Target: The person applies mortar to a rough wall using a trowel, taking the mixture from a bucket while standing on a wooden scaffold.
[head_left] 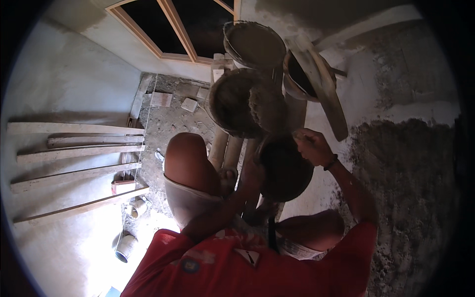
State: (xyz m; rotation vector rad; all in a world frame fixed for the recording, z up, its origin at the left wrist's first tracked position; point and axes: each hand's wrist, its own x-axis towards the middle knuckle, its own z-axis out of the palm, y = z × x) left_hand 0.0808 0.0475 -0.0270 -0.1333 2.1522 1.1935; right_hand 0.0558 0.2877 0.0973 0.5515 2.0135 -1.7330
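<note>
A dark round bucket (286, 171) is between my knees, its inside in deep shadow. My right hand (314, 147) is at its far right rim, fingers curled closed; what lies in them, if anything, I cannot make out. At the bucket's near left side is my left hand (253, 173), dark and shadowed, its fingers hidden. Just beyond stands a wider tub (217, 106) with a lump of grey mortar (267, 109) at its right side. Farther back is a bucket of smooth grey mortar (257, 44).
A long pale board (321, 79) lies slanted across another bucket (297, 74) at the right. Planks (79, 148) jut along the left wall. Pipe-like poles (232, 151) run under the tubs. Two cylindrical containers (126, 246) are at lower left. Rough wet plaster (405, 188) covers the right wall.
</note>
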